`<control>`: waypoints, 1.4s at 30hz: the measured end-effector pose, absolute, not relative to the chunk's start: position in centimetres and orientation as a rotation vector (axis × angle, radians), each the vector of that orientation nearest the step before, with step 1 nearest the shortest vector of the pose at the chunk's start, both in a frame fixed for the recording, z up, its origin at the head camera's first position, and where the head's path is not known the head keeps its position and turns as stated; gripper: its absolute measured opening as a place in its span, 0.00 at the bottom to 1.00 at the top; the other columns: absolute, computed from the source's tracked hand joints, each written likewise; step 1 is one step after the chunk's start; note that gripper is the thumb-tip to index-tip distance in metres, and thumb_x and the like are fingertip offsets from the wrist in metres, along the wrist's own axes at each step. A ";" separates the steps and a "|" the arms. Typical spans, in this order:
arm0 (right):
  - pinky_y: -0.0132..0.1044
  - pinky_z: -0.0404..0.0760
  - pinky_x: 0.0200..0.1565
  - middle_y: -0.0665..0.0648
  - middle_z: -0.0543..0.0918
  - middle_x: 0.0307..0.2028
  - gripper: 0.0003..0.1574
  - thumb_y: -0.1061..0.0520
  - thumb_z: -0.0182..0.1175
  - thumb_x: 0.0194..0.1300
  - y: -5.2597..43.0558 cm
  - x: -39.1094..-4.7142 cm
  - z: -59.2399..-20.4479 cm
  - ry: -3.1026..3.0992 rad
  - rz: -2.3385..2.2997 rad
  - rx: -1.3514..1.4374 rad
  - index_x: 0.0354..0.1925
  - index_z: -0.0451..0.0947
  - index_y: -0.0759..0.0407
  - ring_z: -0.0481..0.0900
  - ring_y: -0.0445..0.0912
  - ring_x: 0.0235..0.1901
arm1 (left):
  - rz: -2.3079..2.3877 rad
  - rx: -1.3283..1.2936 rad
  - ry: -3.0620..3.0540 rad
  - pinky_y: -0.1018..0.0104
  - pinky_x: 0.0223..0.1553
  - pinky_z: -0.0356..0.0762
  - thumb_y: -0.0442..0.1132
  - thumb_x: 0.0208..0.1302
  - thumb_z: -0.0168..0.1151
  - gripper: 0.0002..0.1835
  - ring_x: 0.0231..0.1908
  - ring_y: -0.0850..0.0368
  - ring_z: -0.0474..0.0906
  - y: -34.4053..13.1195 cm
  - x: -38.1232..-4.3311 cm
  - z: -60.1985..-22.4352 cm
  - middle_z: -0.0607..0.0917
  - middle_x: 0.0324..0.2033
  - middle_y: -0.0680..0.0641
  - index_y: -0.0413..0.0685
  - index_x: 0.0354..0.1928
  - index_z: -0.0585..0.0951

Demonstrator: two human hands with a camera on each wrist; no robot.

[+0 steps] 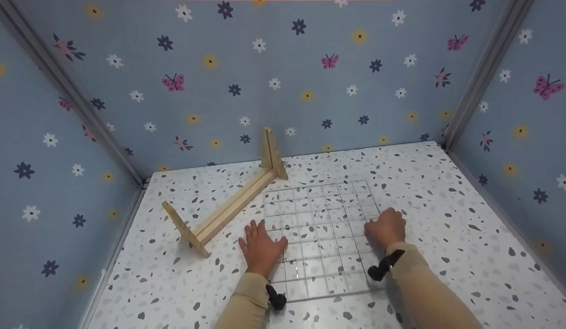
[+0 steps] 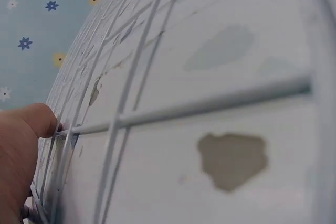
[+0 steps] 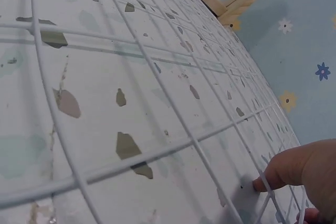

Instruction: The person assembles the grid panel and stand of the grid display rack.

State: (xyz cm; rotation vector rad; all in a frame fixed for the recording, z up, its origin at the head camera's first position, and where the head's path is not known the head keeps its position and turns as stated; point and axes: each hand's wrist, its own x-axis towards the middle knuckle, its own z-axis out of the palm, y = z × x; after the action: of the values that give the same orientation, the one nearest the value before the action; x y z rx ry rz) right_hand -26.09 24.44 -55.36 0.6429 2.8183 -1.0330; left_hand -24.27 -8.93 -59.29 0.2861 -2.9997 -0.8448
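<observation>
A white wire grid panel [image 1: 315, 212] lies flat, on or just above the speckled tabletop, its near edge toward me. My left hand [image 1: 261, 249] is at its left side, with fingers spread and the thumb touching the wires; the left wrist view shows the thumb [image 2: 39, 120] against a wire. On the right side, my right hand [image 1: 387, 227] grips the grid's edge with curled fingers. In the right wrist view its thumb [image 3: 281, 170] reaches over the wires, while a fingertip shows lower down, partly hidden.
A wooden stand [image 1: 237, 205], a long bar with an upright at each end, stands slantwise left of the grid. Flower-patterned panels [image 1: 310, 82] wall in the back and sides of the white speckled tabletop [image 1: 452, 233].
</observation>
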 end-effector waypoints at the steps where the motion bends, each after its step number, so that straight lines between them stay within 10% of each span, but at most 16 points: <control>1: 0.62 0.70 0.59 0.72 0.72 0.50 0.41 0.56 0.68 0.53 24.5 -26.1 -55.4 2.827 -1.033 0.643 0.59 0.66 0.77 0.71 0.67 0.51 | -0.806 0.294 -3.007 0.36 0.74 0.34 0.65 0.60 0.63 0.53 0.78 0.36 0.42 -8.9 -24.2 -59.0 0.52 0.77 0.33 0.37 0.77 0.60; 12: 0.62 0.71 0.58 0.71 0.73 0.48 0.36 0.58 0.66 0.54 24.4 -25.6 -54.2 2.887 -0.976 0.542 0.57 0.67 0.75 0.73 0.66 0.50 | -0.523 0.293 -3.022 0.42 0.58 0.69 0.64 0.53 0.69 0.43 0.54 0.38 0.72 -8.2 -23.9 -57.0 0.76 0.50 0.35 0.30 0.55 0.77; 20: 0.59 0.73 0.53 0.72 0.70 0.48 0.34 0.55 0.69 0.51 24.6 -25.7 -53.3 2.946 -0.987 0.452 0.50 0.70 0.74 0.71 0.65 0.48 | -0.638 0.298 -3.043 0.44 0.54 0.72 0.60 0.50 0.70 0.41 0.50 0.40 0.73 -8.4 -24.5 -56.7 0.76 0.46 0.36 0.29 0.53 0.78; 42: 0.59 0.68 0.65 0.74 0.67 0.62 0.49 0.56 0.69 0.57 24.1 -25.8 -52.9 2.858 -1.293 0.540 0.71 0.62 0.72 0.68 0.66 0.62 | -0.939 0.348 -3.030 0.50 0.44 0.81 0.49 0.53 0.71 0.39 0.36 0.47 0.77 -8.0 -25.1 -55.1 0.76 0.49 0.31 0.24 0.58 0.73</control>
State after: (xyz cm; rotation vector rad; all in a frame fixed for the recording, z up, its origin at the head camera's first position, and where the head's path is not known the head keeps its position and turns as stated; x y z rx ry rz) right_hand -25.77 24.11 -52.93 0.5398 2.8581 -1.2926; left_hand -25.09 -8.03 -55.13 0.3480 -3.0298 -0.9393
